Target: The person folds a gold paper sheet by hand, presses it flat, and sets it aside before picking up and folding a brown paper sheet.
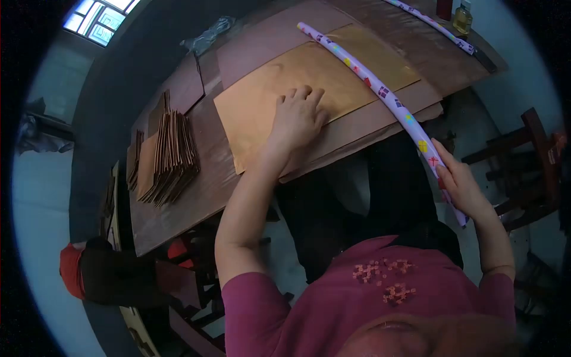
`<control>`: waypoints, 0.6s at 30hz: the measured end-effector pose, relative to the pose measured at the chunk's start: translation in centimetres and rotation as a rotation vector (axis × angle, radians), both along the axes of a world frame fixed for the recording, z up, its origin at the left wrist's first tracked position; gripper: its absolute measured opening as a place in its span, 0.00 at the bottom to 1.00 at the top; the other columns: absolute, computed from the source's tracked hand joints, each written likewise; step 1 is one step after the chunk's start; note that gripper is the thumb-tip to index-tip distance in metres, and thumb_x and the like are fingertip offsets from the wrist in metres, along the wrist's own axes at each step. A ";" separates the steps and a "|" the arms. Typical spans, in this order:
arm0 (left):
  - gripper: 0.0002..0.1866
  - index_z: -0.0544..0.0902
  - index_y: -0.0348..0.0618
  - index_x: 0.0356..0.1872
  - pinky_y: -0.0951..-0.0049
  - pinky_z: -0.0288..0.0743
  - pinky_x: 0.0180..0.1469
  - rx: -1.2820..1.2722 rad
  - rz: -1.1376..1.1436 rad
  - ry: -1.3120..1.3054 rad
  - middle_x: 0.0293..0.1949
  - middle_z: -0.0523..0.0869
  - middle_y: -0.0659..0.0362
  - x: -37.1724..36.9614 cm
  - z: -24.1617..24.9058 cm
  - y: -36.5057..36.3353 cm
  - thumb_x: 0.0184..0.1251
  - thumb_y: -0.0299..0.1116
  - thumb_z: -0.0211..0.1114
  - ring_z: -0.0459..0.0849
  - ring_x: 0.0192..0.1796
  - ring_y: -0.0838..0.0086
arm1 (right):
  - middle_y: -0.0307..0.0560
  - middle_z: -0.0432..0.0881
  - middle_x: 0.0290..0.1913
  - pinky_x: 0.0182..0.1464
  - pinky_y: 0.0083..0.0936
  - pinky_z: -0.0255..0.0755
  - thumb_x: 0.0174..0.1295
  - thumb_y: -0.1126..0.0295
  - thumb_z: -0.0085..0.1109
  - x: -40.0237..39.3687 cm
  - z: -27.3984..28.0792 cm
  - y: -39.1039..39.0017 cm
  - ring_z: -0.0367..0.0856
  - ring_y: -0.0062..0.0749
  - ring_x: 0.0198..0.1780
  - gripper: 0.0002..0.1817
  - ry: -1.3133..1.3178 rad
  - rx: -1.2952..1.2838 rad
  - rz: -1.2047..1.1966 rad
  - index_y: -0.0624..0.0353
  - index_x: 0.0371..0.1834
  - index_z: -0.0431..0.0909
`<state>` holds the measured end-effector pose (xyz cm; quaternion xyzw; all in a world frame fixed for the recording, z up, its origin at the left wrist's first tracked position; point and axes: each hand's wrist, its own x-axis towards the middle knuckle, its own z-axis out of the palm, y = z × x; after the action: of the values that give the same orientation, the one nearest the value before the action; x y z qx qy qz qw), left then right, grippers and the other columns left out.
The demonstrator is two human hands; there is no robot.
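My right hand [459,181] is closed around the near end of a long, thin lavender roll [380,89] printed with small colourful figures. The roll slants up and left across the golden-brown sheets, its far end past their middle. My left hand [300,116] rests palm down on the large golden-brown sheet [253,101], fingers spread and holding nothing. That sheet lies on top of a stack of duller brown sheets [363,128] at the table's near edge.
Upright bundles of folded brown paper [169,157] stand at the table's left. Crumpled clear plastic [208,35] lies at the back. Another patterned roll [431,22] and a bottle of yellow liquid [463,18] are at the far right. A wooden chair [541,154] stands right of the table [178,220].
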<state>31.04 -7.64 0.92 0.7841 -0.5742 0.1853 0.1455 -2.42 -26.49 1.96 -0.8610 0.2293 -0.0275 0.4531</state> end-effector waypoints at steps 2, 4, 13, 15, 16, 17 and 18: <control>0.11 0.79 0.41 0.41 0.54 0.72 0.52 -0.012 0.139 0.010 0.44 0.79 0.49 -1.6 0.1 3.0 0.65 0.37 0.61 0.77 0.51 0.51 | 0.56 0.82 0.32 0.33 0.35 0.75 0.76 0.71 0.45 0.2 0.8 -0.1 0.81 0.35 0.28 0.31 0.050 -0.033 -0.012 0.54 0.81 0.53; 0.09 0.79 0.40 0.39 0.54 0.72 0.49 -0.026 0.268 0.014 0.42 0.78 0.49 -2.6 -0.2 5.9 0.66 0.35 0.62 0.78 0.48 0.51 | 0.57 0.82 0.33 0.33 0.36 0.76 0.76 0.71 0.46 0.3 0.5 0.1 0.81 0.38 0.27 0.31 0.035 -0.050 0.017 0.54 0.81 0.53; 0.06 0.76 0.37 0.33 0.53 0.71 0.46 -0.191 0.388 0.216 0.35 0.78 0.47 -8.0 2.0 6.5 0.62 0.28 0.64 0.77 0.42 0.50 | 0.66 0.83 0.32 0.37 0.47 0.76 0.74 0.70 0.48 0.2 4.9 2.6 0.83 0.62 0.32 0.32 -0.125 -0.204 0.328 0.64 0.79 0.52; 0.07 0.76 0.37 0.32 0.54 0.72 0.46 -0.156 0.403 0.207 0.36 0.78 0.47 -9.8 2.9 4.9 0.61 0.28 0.64 0.78 0.43 0.50 | 0.67 0.83 0.31 0.38 0.50 0.77 0.73 0.69 0.49 -0.3 4.8 2.4 0.83 0.61 0.31 0.32 -0.106 -0.201 0.445 0.68 0.77 0.52; 0.07 0.76 0.37 0.32 0.54 0.72 0.46 -0.141 0.412 0.194 0.36 0.78 0.47 -10.8 3.5 3.9 0.61 0.28 0.64 0.78 0.43 0.50 | 0.67 0.83 0.31 0.38 0.50 0.77 0.73 0.69 0.49 -0.7 5.5 1.9 0.83 0.61 0.31 0.32 -0.120 -0.185 0.450 0.68 0.77 0.52; 0.07 0.77 0.37 0.33 0.54 0.72 0.47 -0.155 0.407 0.209 0.36 0.79 0.47 -11.9 4.4 2.7 0.60 0.28 0.65 0.78 0.43 0.50 | 0.67 0.83 0.31 0.38 0.50 0.77 0.73 0.69 0.49 -1.3 6.6 1.2 0.83 0.61 0.31 0.33 -0.089 -0.179 0.530 0.69 0.77 0.51; 0.07 0.78 0.37 0.34 0.54 0.72 0.47 -0.171 0.399 0.229 0.36 0.79 0.47 -13.1 5.4 1.2 0.60 0.29 0.65 0.78 0.43 0.50 | 0.67 0.83 0.31 0.38 0.49 0.78 0.73 0.68 0.50 -2.0 7.9 0.2 0.83 0.61 0.31 0.33 -0.053 -0.177 0.607 0.69 0.77 0.51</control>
<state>17.99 -6.40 6.32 0.8827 -0.3698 0.1684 0.2360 -4.38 -26.30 9.86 -0.9252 -0.0532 0.0668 0.3697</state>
